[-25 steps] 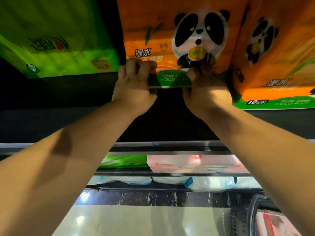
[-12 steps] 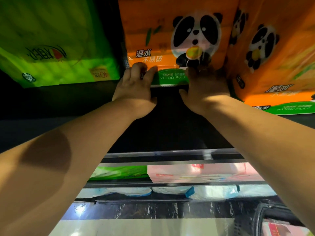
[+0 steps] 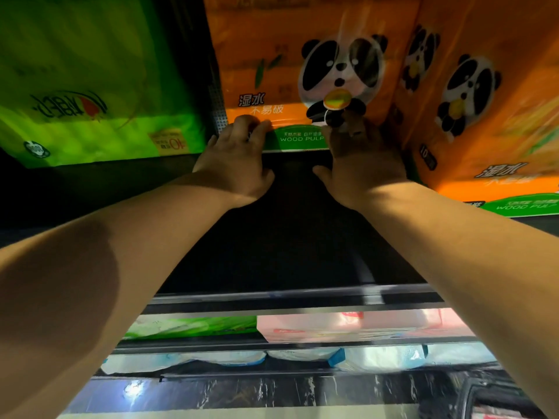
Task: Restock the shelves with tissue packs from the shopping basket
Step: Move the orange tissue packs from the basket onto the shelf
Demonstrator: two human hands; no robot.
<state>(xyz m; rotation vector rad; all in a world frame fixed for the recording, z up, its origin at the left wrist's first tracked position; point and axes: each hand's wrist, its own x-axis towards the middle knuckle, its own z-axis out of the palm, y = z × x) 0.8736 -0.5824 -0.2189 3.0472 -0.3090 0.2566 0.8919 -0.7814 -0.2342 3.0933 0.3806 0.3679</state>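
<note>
Both arms reach up to a dark upper shelf (image 3: pixel 287 237), where an orange pack (image 3: pixel 272 71) with a panda print stands upright, its green bottom band resting on the shelf board. The left hand (image 3: pixel 239 164) sits at the pack's lower left corner, fingers (image 3: pixel 251 128) bent against the front face just above the band, thumb spread out below. Whether those fingers pinch the wrapper or only press on it I cannot tell. The right hand (image 3: pixel 360 158) lies open on the lower right of the front face, fingers laid straight up over the panda's body, palm against the band.

A green pack (image 3: pixel 90 86) stands to the left, apart from the orange pack, with a dark gap between them. A second orange pack (image 3: pixel 484 101) stands just beside it on the right, nearer the camera and turned at an angle.

Below the shelf's metal front rail, lower shelves hold a flat green bundle (image 3: pixel 193 326), a pink pack (image 3: pixel 348 325) and white-and-blue packs (image 3: pixel 302 355). The dark rim of the basket (image 3: pixel 478 388) shows at the bottom right corner, on the glossy floor (image 3: pixel 211 394).
</note>
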